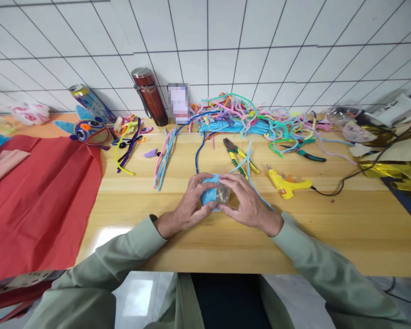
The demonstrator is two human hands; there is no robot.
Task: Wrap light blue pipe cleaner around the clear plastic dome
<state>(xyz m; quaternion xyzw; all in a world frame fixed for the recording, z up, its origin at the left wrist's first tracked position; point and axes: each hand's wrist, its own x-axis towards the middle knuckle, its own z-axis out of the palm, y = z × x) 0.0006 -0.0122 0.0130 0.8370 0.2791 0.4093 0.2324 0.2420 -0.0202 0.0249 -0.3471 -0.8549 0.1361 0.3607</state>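
Observation:
Between my two hands is a small clear plastic container (pixel 222 194), partly wrapped in light blue fuzzy stems (pixel 208 195). My left hand (pixel 195 201) curls round its blue-wrapped side, thumb below and fingers above. On the clear side, my right hand (pixel 245 200) holds it with thumb and fingers. Loose light blue stems (pixel 249 161) run from near my right hand across the table. Just beyond my hands lie pliers (pixel 241 157) with yellow and green handles. A yellow glue gun (pixel 287 183) rests to the right of my right hand.
Piled along the wall are many coloured stems (pixel 239 119). A brown flask (pixel 152 98), a can (pixel 92 101) and a bird-like craft (pixel 91 130) stand at the back left. Red cloth (pixel 44 201) covers the left; gold foil (pixel 393 169) and a black cable (pixel 359 170) lie right.

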